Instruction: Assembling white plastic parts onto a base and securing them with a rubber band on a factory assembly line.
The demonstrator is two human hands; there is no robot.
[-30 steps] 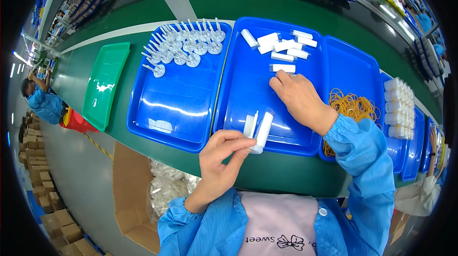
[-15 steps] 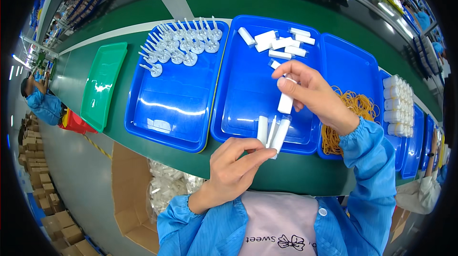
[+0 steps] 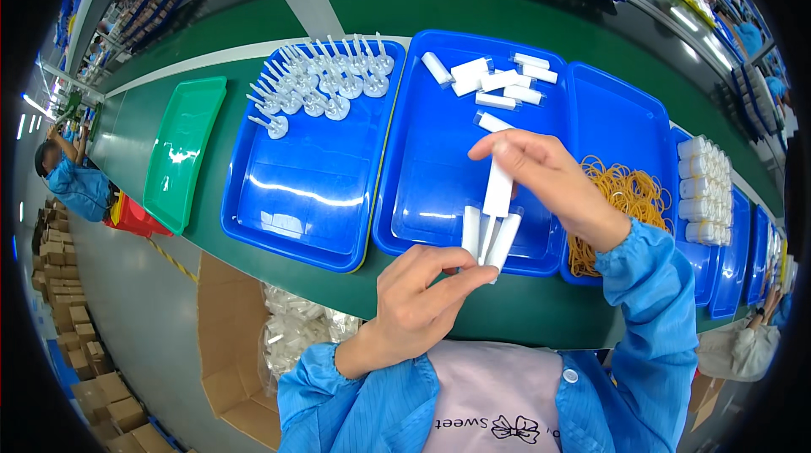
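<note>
Over the near edge of a tray (image 3: 427, 170), left hand (image 3: 420, 297) pinched two tubes (image 3: 506, 242) and a rod (image 3: 487, 238); right hand (image 3: 553, 173) gripped another tube (image 3: 498, 193)!

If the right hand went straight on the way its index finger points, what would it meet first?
Probably the left rim of the blue tray below: the right hand's index finger points left across bare tray floor. Its height is unclear, so it may pass above the rim.
</note>
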